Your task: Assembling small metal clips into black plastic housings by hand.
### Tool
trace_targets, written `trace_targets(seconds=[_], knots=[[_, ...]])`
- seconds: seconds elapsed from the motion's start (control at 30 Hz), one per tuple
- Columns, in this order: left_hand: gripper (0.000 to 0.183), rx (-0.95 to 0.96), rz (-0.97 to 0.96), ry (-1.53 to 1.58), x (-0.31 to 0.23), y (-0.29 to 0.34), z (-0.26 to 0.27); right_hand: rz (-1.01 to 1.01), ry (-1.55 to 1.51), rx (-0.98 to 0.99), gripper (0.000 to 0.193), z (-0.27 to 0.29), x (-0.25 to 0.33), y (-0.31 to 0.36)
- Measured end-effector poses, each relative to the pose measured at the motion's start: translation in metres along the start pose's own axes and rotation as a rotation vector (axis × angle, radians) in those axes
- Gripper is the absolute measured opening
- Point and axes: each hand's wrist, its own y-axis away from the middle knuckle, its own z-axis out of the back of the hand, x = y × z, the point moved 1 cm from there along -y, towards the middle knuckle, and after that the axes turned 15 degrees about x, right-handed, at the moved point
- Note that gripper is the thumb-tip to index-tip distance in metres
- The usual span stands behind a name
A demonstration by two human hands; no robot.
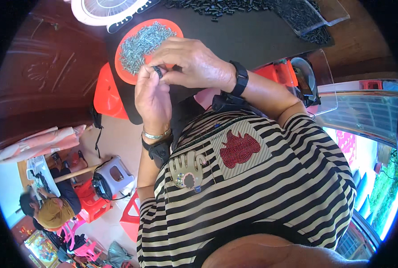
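Note:
Close together over the near edge of the dark tabletop, both my hands work at a small black plastic part (pixel 157 72). My left hand (pixel 152 99) pinches that part between thumb and fingertips. Bent over from the other side, my right hand (pixel 191 62) has its fingers drawn together beside the part; whatever they hold is hidden. Just beyond and partly behind my hands lies an orange-red plate (pixel 118 62) heaped with small silvery metal pieces (pixel 142 43) resembling screws.
A pile of small black parts (pixel 217 6) covers the table's far side, beside a clear plastic tray (pixel 337 20). A white round fan (pixel 107 8) stands far left. Red stools (pixel 107 96) are left of the table. Another person (pixel 56 210) sits farther off, lower left.

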Motion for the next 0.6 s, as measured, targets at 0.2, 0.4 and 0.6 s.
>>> trace_targets(seconds=[0.2, 0.4, 0.6], knots=[[0.013, -0.067, 0.020, -0.002, 0.003, 0.002, -0.005, -0.013, 0.106, -0.071, 0.027, -0.010, -0.004, 0.005], [0.011, 0.005, 0.031, 0.014, 0.005, -0.005, -0.003, -0.096, 0.171, -0.061, 0.028, -0.002, 0.000, 0.007], [0.011, 0.038, 0.034, 0.076, 0.006, -0.008, 0.002, -0.105, 0.205, -0.095, 0.028, -0.005, -0.003, 0.006]])
